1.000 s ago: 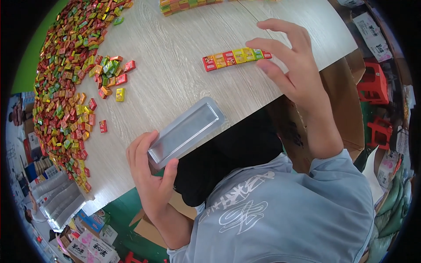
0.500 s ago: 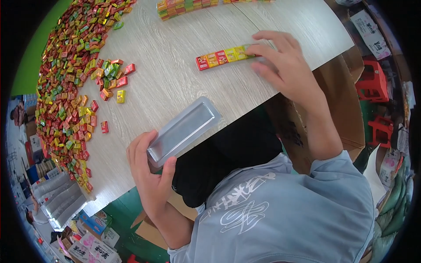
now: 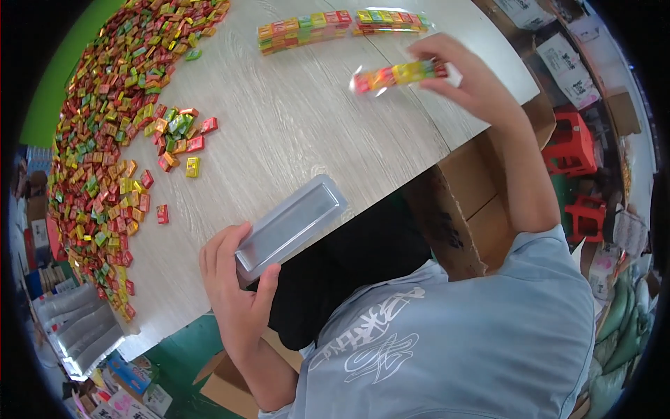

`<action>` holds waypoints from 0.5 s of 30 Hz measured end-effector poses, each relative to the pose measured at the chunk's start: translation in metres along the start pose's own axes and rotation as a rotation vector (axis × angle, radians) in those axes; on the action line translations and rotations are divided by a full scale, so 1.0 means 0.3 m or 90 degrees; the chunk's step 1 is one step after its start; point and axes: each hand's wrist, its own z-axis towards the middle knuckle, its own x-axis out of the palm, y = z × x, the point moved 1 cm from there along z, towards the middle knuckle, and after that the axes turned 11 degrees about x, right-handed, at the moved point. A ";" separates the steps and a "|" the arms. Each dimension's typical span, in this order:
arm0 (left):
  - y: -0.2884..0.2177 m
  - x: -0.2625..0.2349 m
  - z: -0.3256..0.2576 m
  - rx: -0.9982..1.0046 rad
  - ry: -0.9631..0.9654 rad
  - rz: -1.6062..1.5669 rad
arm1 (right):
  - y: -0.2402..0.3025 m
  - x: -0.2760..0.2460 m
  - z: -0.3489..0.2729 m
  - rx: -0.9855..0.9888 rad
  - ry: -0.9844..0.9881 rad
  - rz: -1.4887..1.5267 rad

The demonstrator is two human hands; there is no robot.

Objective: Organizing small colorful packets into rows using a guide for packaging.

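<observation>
My left hand (image 3: 237,283) grips the near end of a long clear plastic tray (image 3: 292,225), thumb on one side and fingers on the other. The tray has nothing in it and sits tilted at the table's front edge. In my right hand (image 3: 464,80) is a filled tray of candies (image 3: 398,75), held by its right end above the table. Its small pieces are red, orange, yellow and green, in a row, slightly blurred. Behind it, stacked filled trays (image 3: 304,31) and another group of filled trays (image 3: 392,21) stand at the far side.
A large heap of small wrapped candies (image 3: 105,153) covers the table's left side, with a smaller cluster (image 3: 178,129) beside it. More clear trays (image 3: 80,328) are stacked at the left corner. An open cardboard box (image 3: 474,209) stands below the table edge at right, near red stools (image 3: 569,146).
My right hand has closed on the filled candy tray and lifted it, moving it up and to the right. My left hand still holds the empty tray in about the same place.
</observation>
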 end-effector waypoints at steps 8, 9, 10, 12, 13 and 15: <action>-0.010 -0.004 0.002 -0.001 -0.010 0.003 | -0.192 -0.122 0.073 -0.026 -0.082 -0.046; -0.011 0.000 0.005 0.004 -0.004 -0.003 | -0.215 -0.129 0.093 -0.026 -0.080 -0.051; -0.014 0.004 0.005 0.004 -0.008 -0.008 | -0.246 -0.137 0.118 -0.047 -0.106 -0.053; -0.007 0.010 0.001 0.003 -0.015 0.001 | -0.302 -0.110 0.180 -0.017 -0.110 -0.028; -0.001 0.011 -0.003 0.004 -0.019 -0.005 | -0.320 -0.083 0.204 -0.020 -0.097 -0.028; 0.004 0.009 -0.021 -0.006 -0.027 0.013 | -0.336 -0.026 0.253 0.008 -0.058 -0.004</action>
